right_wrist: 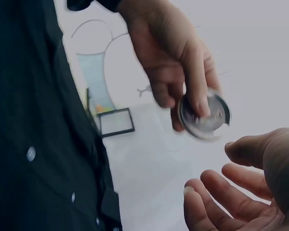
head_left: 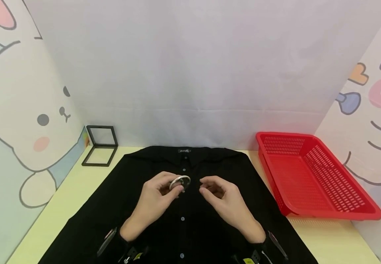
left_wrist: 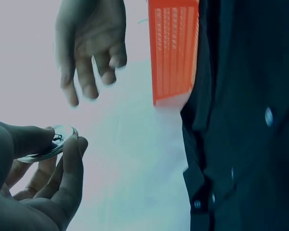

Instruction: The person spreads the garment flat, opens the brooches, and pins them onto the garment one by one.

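A round, shiny pin-back badge (head_left: 185, 180) is pinched between the thumb and fingers of my left hand (head_left: 154, 200), above the middle of a black button-up shirt (head_left: 210, 234). Its metal back, with a small clasp, shows in the left wrist view on the badge (left_wrist: 63, 131). My thumb lies across this back in the right wrist view of the badge (right_wrist: 216, 119). To the right, a short gap away, my right hand (head_left: 227, 201) holds nothing, its fingers loosely bent toward the badge. The badge's front face is hidden.
The shirt lies spread over a pale yellow table (head_left: 66, 198), collar at the back. A red plastic basket (head_left: 336, 215) stands on the right. At the back left is a black hinged double frame (head_left: 104, 146), one panel raised against the white curtain wall (head_left: 190, 73).
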A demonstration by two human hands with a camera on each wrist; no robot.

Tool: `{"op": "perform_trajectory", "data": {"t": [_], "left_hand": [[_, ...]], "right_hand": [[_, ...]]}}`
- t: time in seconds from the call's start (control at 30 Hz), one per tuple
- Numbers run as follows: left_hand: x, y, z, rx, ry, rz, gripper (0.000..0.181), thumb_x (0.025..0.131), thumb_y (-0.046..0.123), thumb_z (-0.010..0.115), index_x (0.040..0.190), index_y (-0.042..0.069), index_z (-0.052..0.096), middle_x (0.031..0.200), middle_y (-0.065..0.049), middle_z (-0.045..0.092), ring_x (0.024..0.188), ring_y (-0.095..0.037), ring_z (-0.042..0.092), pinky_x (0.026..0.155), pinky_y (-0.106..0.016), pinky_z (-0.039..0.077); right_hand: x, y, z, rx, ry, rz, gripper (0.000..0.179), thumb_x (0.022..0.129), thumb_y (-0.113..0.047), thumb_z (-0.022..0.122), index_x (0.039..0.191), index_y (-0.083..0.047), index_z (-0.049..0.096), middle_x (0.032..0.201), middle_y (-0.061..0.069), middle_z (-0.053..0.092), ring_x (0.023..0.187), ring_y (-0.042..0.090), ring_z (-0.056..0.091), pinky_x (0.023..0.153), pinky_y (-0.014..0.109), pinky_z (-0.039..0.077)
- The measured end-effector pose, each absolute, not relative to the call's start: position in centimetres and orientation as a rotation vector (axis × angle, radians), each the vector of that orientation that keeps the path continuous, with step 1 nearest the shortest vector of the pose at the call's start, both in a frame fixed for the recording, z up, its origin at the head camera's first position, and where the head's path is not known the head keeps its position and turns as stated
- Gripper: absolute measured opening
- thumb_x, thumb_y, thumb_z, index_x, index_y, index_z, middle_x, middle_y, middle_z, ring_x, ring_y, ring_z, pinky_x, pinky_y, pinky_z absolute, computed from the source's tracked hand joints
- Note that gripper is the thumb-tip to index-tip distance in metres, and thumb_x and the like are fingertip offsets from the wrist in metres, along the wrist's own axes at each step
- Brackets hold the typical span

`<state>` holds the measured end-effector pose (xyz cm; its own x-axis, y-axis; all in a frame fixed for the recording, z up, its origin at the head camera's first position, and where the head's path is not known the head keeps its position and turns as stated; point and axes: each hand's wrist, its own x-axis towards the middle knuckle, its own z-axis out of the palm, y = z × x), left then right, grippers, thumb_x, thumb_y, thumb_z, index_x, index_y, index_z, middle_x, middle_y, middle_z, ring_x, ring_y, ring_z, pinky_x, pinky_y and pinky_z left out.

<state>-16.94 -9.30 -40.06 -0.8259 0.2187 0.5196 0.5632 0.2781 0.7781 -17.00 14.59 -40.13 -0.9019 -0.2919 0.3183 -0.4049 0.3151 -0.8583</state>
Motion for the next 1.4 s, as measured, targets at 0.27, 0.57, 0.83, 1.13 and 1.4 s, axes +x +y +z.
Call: {"op": "perform_trajectory", "data": {"t": [0.27,0.57,0.83,1.13,1.4], "left_hand": [[-17.1,-12.8,-40.4,-0.643,-2.293,-1.323,0.021,0.091,0.004,0.077,0.110,0.014,0.078,0.105,0.000,0.073,0.074,-0.004,0.065,0.061,-0.020,0.057],[-16.9,-15.2,-41.4,-0.574,-2.377,-1.177,0.025,0.088,0.001,0.080,0.108,0.016,0.078,0.100,0.004,0.073,0.066,-0.001,0.054,0.056,-0.020,0.048],[-16.8,-17.4,-42.8,-0.495,-2.463,-1.098,0.026,0.085,-0.001,0.081,0.105,0.015,0.078,0.094,0.005,0.072,0.064,0.000,0.050,0.055,-0.021,0.045],[-18.4,-19.8,-43.1,-0.434,-2.463,-1.008,0.023,0.087,-0.001,0.080,0.108,0.009,0.078,0.094,-0.001,0.073,0.066,0.000,0.050,0.058,-0.020,0.043],[-20.6,-19.9,-43.0,-0.346,-2.542,-1.057,0.024,0.089,0.005,0.079,0.113,0.004,0.076,0.084,-0.004,0.073,0.067,-0.006,0.059,0.060,-0.022,0.047]], "right_hand": [[-16.7,16.5,-41.0,0.656,-2.525,1.305,0.029,0.096,-0.020,0.076,0.124,-0.020,0.069,0.111,-0.003,0.073,0.099,0.011,0.069,0.081,0.031,0.060],[-16.0,17.9,-41.4,0.703,-2.477,0.859,0.042,0.087,-0.018,0.084,0.126,-0.011,0.069,0.120,0.001,0.069,0.111,0.016,0.066,0.089,0.040,0.060],[-16.6,18.7,-41.7,0.755,-2.405,0.710,0.050,0.083,-0.018,0.086,0.129,-0.008,0.068,0.125,0.006,0.067,0.115,0.022,0.063,0.094,0.041,0.057],[-18.9,18.0,-42.8,0.715,-2.457,0.737,0.051,0.089,-0.023,0.081,0.134,-0.006,0.065,0.132,0.012,0.063,0.122,0.028,0.060,0.102,0.046,0.054],[-20.9,14.9,-43.2,0.761,-2.490,0.822,0.051,0.093,-0.025,0.078,0.138,-0.006,0.062,0.135,0.013,0.061,0.126,0.029,0.059,0.105,0.046,0.053]]}}
